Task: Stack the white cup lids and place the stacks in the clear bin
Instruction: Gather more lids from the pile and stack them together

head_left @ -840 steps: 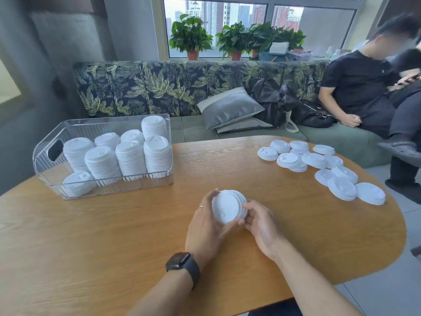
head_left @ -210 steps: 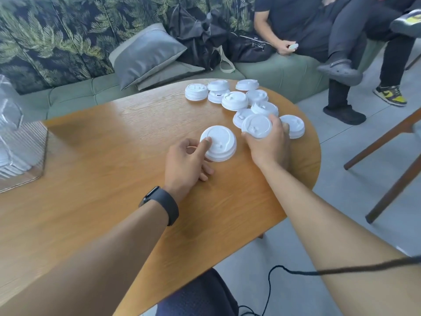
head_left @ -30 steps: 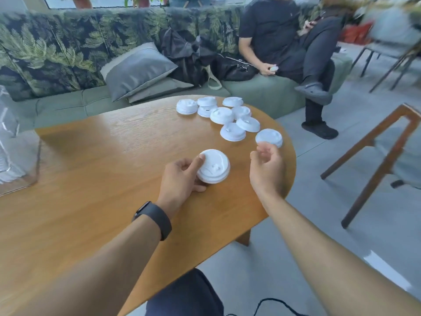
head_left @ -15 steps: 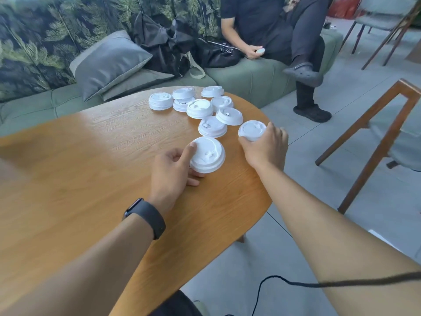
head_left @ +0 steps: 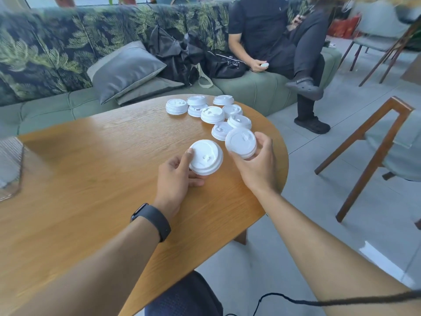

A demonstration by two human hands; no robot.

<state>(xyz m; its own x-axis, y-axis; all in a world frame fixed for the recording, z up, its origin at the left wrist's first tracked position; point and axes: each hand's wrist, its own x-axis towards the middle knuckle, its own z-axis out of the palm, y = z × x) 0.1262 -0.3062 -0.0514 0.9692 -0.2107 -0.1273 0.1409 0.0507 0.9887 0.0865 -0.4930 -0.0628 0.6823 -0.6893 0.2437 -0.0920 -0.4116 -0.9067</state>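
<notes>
left hand [head_left: 175, 176] pinching lid stack [head_left: 205, 156] on table [head_left: 91, 169] | right hand [head_left: 257, 165] gripping lifted lid [head_left: 240, 142] just right of stack | likely light, thin, slippery: hold by rim | clear bin [head_left: 10, 169] far left

Half a second ago the right hand [head_left: 257, 165] lay over a lid at the surface's [head_left: 95, 179] far edge; now it has lifted that short stack of lids [head_left: 241, 142] and brought it just beside the left hand's stack [head_left: 206, 157]. The loose pile [head_left: 211, 110] has shrunk since the earliest picture.
</notes>
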